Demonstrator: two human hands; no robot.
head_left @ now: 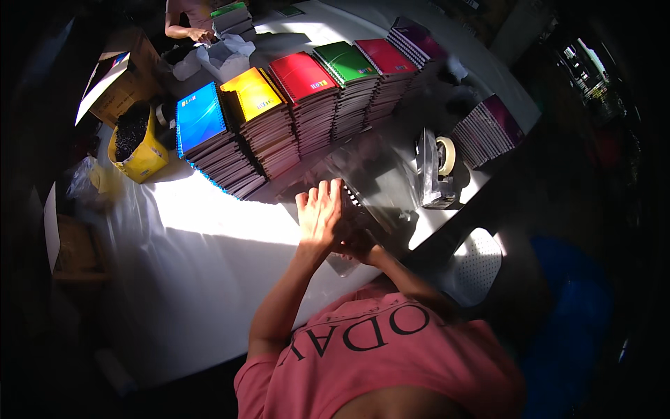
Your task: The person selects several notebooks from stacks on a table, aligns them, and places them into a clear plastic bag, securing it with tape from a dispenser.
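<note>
My left hand (319, 213) lies flat, fingers spread, on the dark notebook (356, 209) mid-frame; right hand (357, 246) grips its near edge; likely stiff, light, slippery in its film

Spiral-bound notebook (354, 209), dark in shadow, flat on white table, partly under clear wrapping

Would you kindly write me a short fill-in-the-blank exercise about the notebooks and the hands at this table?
1. In the row of notebook stacks, the stack between the blue stack and the red stack has a ____ cover.
2. The tape dispenser stands to the person's ____ of both hands.
3. The left hand lies with its fingers spread on a ____-bound notebook.

Missing words: yellow; right; spiral
</note>
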